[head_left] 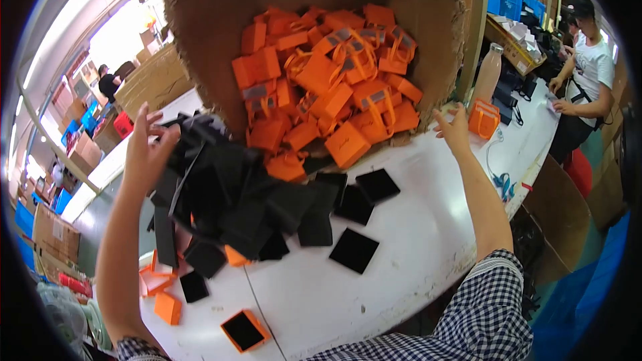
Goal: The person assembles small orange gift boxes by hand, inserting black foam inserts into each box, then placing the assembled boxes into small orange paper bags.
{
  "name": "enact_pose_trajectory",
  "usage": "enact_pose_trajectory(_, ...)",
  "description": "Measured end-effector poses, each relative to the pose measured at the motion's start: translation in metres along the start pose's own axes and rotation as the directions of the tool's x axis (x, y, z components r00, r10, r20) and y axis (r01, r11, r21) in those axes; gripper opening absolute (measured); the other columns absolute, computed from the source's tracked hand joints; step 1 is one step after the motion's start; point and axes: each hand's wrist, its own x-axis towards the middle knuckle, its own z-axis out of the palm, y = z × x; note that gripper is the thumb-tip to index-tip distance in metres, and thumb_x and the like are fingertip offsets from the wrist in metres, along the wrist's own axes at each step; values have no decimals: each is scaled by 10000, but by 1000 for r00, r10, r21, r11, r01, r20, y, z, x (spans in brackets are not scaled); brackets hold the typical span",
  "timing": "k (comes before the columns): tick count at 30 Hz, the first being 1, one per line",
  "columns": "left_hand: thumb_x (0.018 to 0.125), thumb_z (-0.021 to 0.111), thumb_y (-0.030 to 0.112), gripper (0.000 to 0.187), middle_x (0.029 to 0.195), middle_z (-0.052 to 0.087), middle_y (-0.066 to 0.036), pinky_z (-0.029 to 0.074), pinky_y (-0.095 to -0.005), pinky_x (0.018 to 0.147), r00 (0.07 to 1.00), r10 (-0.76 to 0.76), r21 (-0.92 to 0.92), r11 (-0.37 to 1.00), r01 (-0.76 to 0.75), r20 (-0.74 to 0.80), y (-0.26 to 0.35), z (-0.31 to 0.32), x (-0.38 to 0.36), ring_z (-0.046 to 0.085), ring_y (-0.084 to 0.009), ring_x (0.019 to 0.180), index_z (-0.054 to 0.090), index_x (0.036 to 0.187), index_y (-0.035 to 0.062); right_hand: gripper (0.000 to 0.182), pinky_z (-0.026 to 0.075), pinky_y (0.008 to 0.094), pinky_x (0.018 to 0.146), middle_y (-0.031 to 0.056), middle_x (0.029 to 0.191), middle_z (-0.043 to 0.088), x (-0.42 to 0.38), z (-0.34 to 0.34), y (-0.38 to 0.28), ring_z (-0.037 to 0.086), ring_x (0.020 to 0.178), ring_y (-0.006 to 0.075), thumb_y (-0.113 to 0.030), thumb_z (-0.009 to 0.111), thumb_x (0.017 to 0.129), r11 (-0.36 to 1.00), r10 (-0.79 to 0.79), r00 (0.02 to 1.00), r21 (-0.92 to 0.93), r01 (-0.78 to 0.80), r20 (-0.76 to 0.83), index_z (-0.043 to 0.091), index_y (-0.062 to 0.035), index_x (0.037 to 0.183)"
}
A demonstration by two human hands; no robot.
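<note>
My left hand (148,150) is raised at the left edge of a heap of black foam pads (234,180), with fingers and thumb apart and nothing visible in them. My right hand (456,132) hovers by the right edge of a large cardboard box (441,40), fingers spread and holding nothing. Many small orange gift bags (334,97) with ribbon handles fill the box, which lies with its open side toward me. Close beside my right hand stands a single orange bag (483,120). An orange box with a black insert (244,331) lies at the table's front.
Loose black pads (354,251) and orange box parts (167,307) lie on the white table (414,241). A bottle (489,73) stands at the right, with blue-handled scissors (503,186) near the edge. A co-worker (588,73) works at the far right.
</note>
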Motion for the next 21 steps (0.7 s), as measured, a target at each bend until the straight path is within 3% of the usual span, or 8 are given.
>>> enact_pose_trajectory(3,869,831,466,1145,1322,643,-240,545,-352,916,979,-193,-79,977,198,69,-42,36,121,670,-241,1057,182,1558,-177,547,601,337,514,215,1209,653,45,21,30,736,636,235,-182,726,959,988,130,990,72,-134,60,477,59,1382)
enact_pose_trajectory(6,903,776,488,776,1122,725,-93,530,-326,755,856,-391,-4,909,417,339,-7,65,158,662,-180,986,543,1411,-50,265,618,361,523,170,918,723,75,34,50,748,610,271,-100,616,982,993,110,994,42,-111,25,615,62,1191)
enact_pose_trajectory(10,959,676,339,392,680,652,-187,498,-450,639,974,206,47,976,-211,95,-10,134,157,614,-274,600,713,913,-48,202,637,397,520,145,975,694,149,22,130,713,603,270,-44,547,957,947,123,989,-287,-143,-85,598,8,1146)
enact_pose_trajectory(13,973,655,275,342,662,628,-240,514,-459,662,951,229,101,962,-254,210,52,136,117,620,-324,601,705,866,-46,202,612,383,563,140,949,701,144,44,121,732,677,279,-30,514,936,971,219,972,-77,-225,-82,617,9,1106)
enact_pose_trajectory(15,975,652,268,337,661,612,-251,512,-461,650,963,226,49,971,-235,150,5,129,130,606,-352,594,704,862,-45,193,579,376,630,132,910,696,143,40,138,743,783,268,-36,515,935,857,-294,956,-445,258,-11,639,12,1075)
enact_pose_trajectory(18,973,649,257,338,661,566,-270,496,-473,601,986,110,-232,970,-79,125,-17,137,146,561,-423,580,694,835,-48,262,552,425,663,200,875,692,82,21,93,707,722,293,-217,640,995,785,-304,952,-557,272,36,649,17,1113)
enact_pose_trajectory(20,969,654,272,357,666,567,-275,494,-466,595,952,295,176,936,-305,83,27,160,145,553,-423,573,683,826,-53,284,566,366,546,147,833,690,85,1,95,688,599,233,-234,647,1021,994,110,994,14,-110,28,624,29,1126)
enact_pose_trajectory(21,964,663,293,386,672,556,-280,497,-454,613,960,223,120,962,-244,168,40,165,136,535,-434,596,665,814,-63,310,566,314,468,105,828,677,90,7,106,666,530,185,-244,638,1038,996,88,996,-29,-88,-12,600,42,1152)
